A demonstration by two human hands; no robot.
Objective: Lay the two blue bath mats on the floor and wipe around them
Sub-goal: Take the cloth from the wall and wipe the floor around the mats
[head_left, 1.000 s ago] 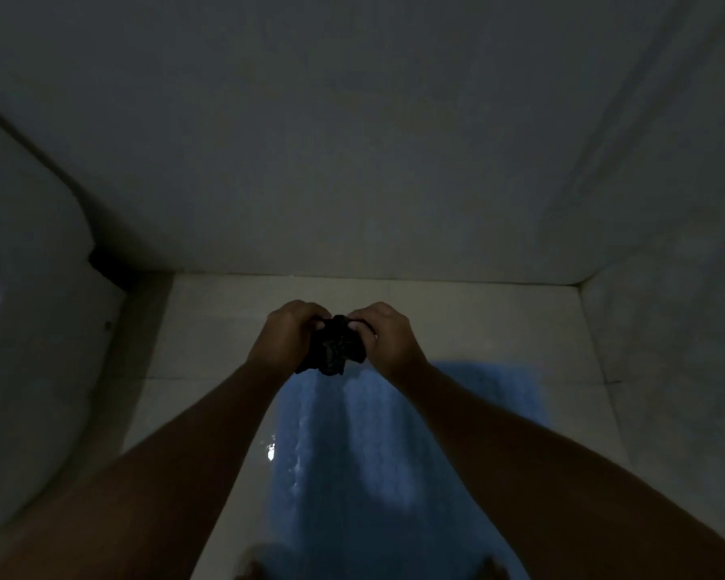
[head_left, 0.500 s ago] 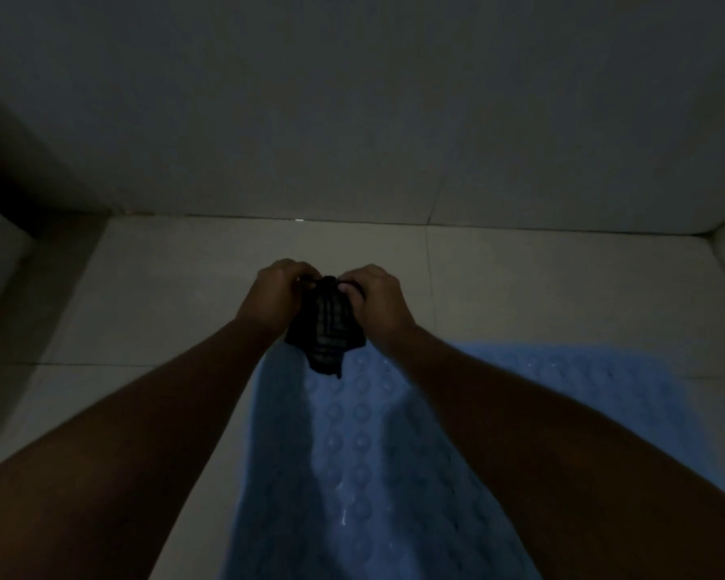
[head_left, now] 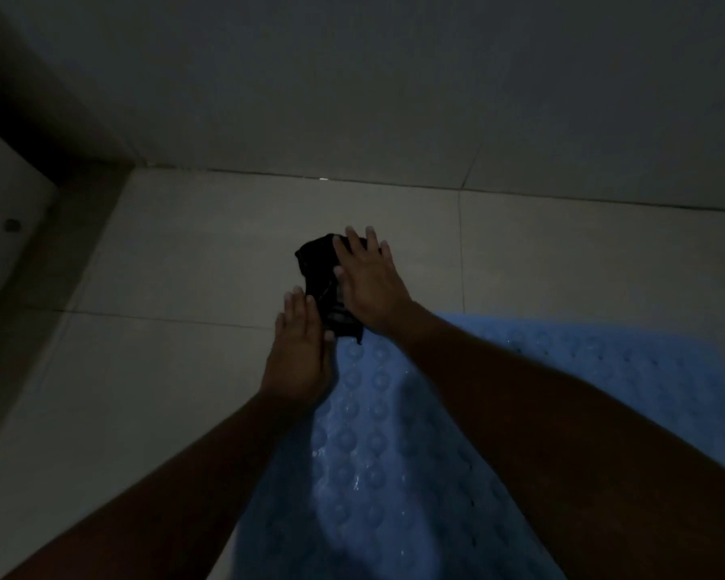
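Note:
A blue bath mat [head_left: 394,454] with round bumps lies flat on the pale tiled floor [head_left: 185,370], filling the lower right of the dim view. Just past its far left corner a dark cloth [head_left: 321,270] lies on the tiles. My right hand [head_left: 369,280] is pressed flat on the cloth with the fingers spread. My left hand [head_left: 300,357] rests flat beside the cloth's near edge, at the mat's corner, fingers together and extended. Only one mat is visible.
A pale wall [head_left: 352,77] meets the floor a short way beyond the cloth. At the left a dark recess and a pale panel [head_left: 5,211] with a small round fitting border the floor.
Both hands held the bunched dark cloth in the air above the mat. Now the cloth is down on the tiles, the right hand flat on it and the left hand off it.

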